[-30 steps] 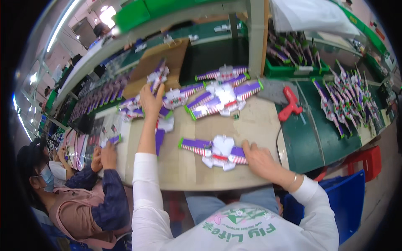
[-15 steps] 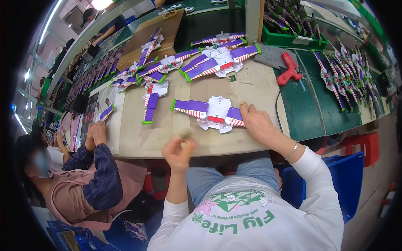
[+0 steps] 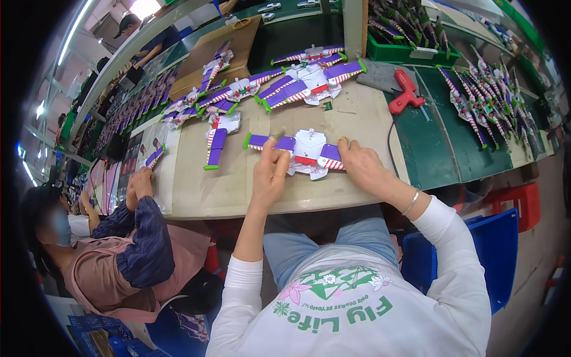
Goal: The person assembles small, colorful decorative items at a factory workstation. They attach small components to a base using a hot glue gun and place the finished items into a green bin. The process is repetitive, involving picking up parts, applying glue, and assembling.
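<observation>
In front of me on the bench lies a toy wing set (image 3: 310, 143), with a white middle, purple wings, red-striped edges and a green tip at the left. My right hand (image 3: 367, 169) is closed around its right wing and hides that wing's end. Over the left wing, my left hand (image 3: 270, 174) has its index finger laid across the purple panel. Its other fingers are bent against the near edge, beside the white middle. Something pale, like a finger cover, caps the left index fingertip.
More wing sets (image 3: 312, 80) lie in a loose group beyond. A red glue gun (image 3: 405, 95) rests at the right, its cable running down the bench. A green bin (image 3: 410, 55) and a heap of wing sets (image 3: 491, 98) are farther right. A co-worker (image 3: 128, 250) sits at my left.
My left hand has moved up and forward from near the bench edge onto the left wing. The right hand stays on the right wing. The view has shifted slightly.
</observation>
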The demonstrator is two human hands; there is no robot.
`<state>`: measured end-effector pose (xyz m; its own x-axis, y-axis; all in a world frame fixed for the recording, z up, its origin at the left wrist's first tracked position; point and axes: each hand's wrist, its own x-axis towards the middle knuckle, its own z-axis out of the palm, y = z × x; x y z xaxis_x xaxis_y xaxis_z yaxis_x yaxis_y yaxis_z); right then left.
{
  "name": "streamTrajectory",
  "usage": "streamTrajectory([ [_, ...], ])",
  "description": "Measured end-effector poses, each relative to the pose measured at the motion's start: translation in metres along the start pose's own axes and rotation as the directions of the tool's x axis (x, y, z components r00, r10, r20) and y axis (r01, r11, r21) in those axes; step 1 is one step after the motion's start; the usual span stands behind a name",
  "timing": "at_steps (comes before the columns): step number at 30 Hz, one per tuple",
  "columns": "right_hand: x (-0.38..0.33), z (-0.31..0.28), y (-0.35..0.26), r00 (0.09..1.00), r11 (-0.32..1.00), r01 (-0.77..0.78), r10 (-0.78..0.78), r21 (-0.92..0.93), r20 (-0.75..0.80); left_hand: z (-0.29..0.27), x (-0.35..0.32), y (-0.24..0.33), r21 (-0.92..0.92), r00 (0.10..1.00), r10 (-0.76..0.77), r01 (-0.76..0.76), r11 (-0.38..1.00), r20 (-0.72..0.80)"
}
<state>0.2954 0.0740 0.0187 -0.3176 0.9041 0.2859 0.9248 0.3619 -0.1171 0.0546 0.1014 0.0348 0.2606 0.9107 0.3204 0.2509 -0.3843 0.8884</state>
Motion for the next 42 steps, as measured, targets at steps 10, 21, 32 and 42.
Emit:
streamTrajectory([
  [10,0.001,0.005,-0.002,0.999,0.999,-0.040,0.040,0.018,0.005,-0.004,-0.029,0.030,0.446,0.936,0.310,-0.209,0.870,-0.166],
  [21,0.001,0.003,-0.003,1.000,1.000,-0.029,0.029,0.006,0.008,-0.006,-0.016,0.008,0.704,0.932,0.267,-0.360,0.612,0.244],
  [32,-0.001,0.004,-0.002,0.999,0.999,-0.032,0.032,0.012,-0.010,-0.020,0.004,0.029,0.653,0.910,-0.077,-0.232,0.721,0.408],
  [42,-0.001,0.006,-0.003,0.998,0.999,-0.040,0.042,0.029,-0.043,-0.003,0.006,0.024,0.296,0.865,0.307,-0.438,0.849,0.398],
])
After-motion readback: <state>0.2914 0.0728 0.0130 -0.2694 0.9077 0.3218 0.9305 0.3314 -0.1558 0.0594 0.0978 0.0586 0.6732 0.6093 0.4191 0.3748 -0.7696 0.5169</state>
